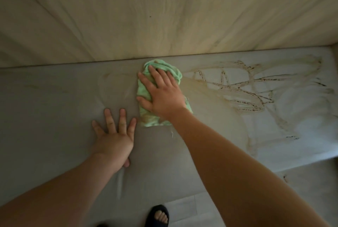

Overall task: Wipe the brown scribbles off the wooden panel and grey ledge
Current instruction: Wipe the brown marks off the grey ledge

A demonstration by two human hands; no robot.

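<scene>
My right hand [161,93] lies flat, fingers spread, pressing a crumpled light-green cloth [144,89] onto the grey ledge [54,98] near its far edge. The cloth's near end shows brown stains. Brown scribbles [250,89] cover the ledge to the right of the cloth, with a pale smeared streak [197,84] between them and the cloth. My left hand [115,135] rests flat on the ledge, fingers spread, just left of and nearer than the cloth, holding nothing. No wooden panel is in view.
A cream mattress with a wrinkled sheet [164,16] borders the ledge's far edge. Pale floor tiles [182,206] show below the ledge's near edge, with a foot in a dark slipper [159,214] on them. The ledge ends at the right [334,102].
</scene>
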